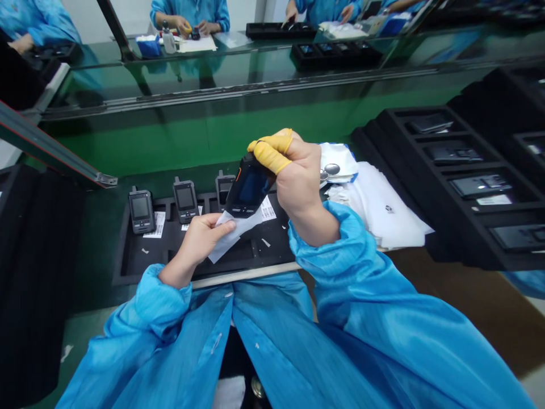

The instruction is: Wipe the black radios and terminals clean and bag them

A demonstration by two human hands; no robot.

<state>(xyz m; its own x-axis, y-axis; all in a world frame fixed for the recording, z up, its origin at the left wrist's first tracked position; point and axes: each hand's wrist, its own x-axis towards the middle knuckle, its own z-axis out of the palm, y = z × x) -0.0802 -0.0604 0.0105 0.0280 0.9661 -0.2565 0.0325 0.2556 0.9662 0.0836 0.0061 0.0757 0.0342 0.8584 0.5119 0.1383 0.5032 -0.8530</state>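
My right hand (293,167), with yellow finger cots on the thumb and a finger, grips the top of a black handheld device (250,187). The device hangs tilted, its dark screen facing me and an orange button on its side. Between the thumb and fingers of my left hand (203,241) is a thin white translucent sheet (232,234), which lies under the device's lower end. Below both hands is a black foam tray (159,255). Upright at its back stand a handheld device (141,211), a second one (185,200) and a third, partly hidden one (223,187).
White label slips (157,225) lie by the devices. On the right are a stack of white sheets (378,204), an open packet (340,159) and black trays (430,193) holding devices. A metal post (55,145) slants in from the left. Across the green conveyor, co-workers (191,17) in blue sit working.
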